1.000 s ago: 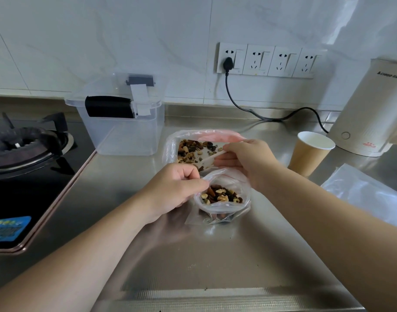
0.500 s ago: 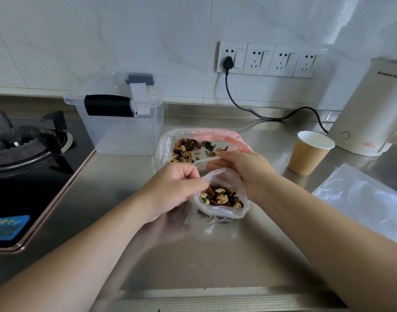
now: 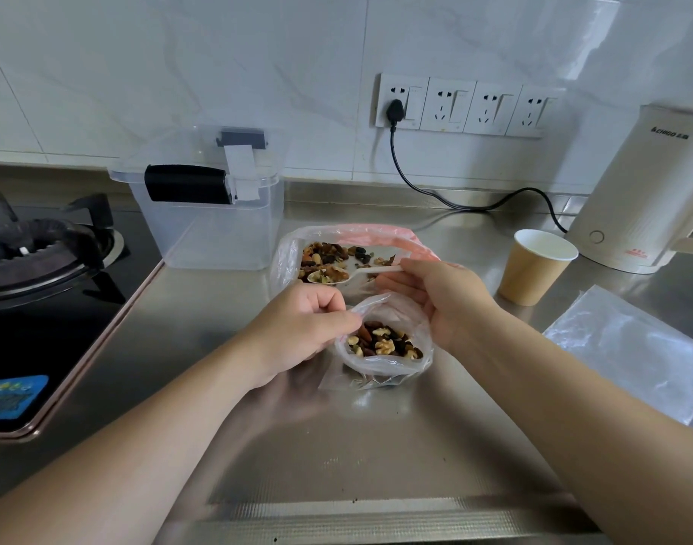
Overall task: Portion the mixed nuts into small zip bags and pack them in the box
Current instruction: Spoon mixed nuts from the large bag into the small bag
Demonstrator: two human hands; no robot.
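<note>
A small clear zip bag [image 3: 380, 365] stands open on the steel counter, partly filled with mixed nuts [image 3: 384, 344]. My left hand [image 3: 301, 328] pinches its left rim. My right hand [image 3: 439, 300] grips the handle of a white plastic spoon [image 3: 360, 272], and its lower fingers lie against the bag's right rim. The spoon's bowl carries nuts and hovers over the large open bag of mixed nuts [image 3: 329, 253] with a pink strip, just behind the small bag. A clear plastic box [image 3: 215, 226] with a lid and black handle stands at the back left.
A gas hob [image 3: 42, 261] fills the left side. A brown paper cup [image 3: 533, 269] and a cream electric kettle [image 3: 643, 194] stand at the right, with its black cord [image 3: 455, 202] running to wall sockets. Spare clear bags [image 3: 628, 348] lie flat at the right.
The spoon has swung out to the left over the large bag, and its bowl now shows a load of nuts. My left hand keeps its pinch on the small bag.
</note>
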